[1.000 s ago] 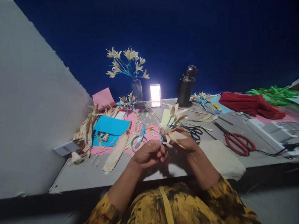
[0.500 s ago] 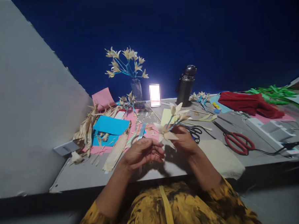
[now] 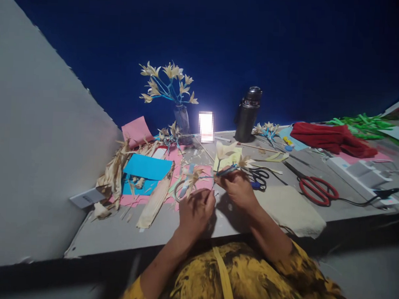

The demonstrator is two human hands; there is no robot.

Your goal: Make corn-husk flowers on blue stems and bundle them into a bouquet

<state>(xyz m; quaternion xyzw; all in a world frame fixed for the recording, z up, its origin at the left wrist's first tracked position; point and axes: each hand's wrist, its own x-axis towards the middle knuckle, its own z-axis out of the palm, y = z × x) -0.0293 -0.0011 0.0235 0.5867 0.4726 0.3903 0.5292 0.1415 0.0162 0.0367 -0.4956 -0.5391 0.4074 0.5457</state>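
Note:
My right hand (image 3: 240, 189) is closed around the blue-wrapped stems of a small bunch of cream artificial flowers (image 3: 226, 151). The blooms point up, right and left above my fingers. Just below the bunch, my left hand (image 3: 195, 211) is pinched with its fingertips close to the stems; whatever lies between them is too small to make out. Behind my left hand, a roll of tape (image 3: 177, 191) lies partly hidden. A yellow paper (image 3: 238, 154) rests on the table beyond the flowers.
Red-handled scissors (image 3: 317, 192), a power strip (image 3: 353, 180) and red cloth (image 3: 332, 138) lie to the right. At the back stand a flask (image 3: 248, 118) and a vase (image 3: 182, 120) of similar flowers. Dried husks (image 3: 154, 205) and blue paper (image 3: 148, 166) are at left.
My left hand, loosely curled half a second ago, has turned over and closed into a pinch near the stems. The flower bunch has rotated in my right hand, one bloom now pointing left.

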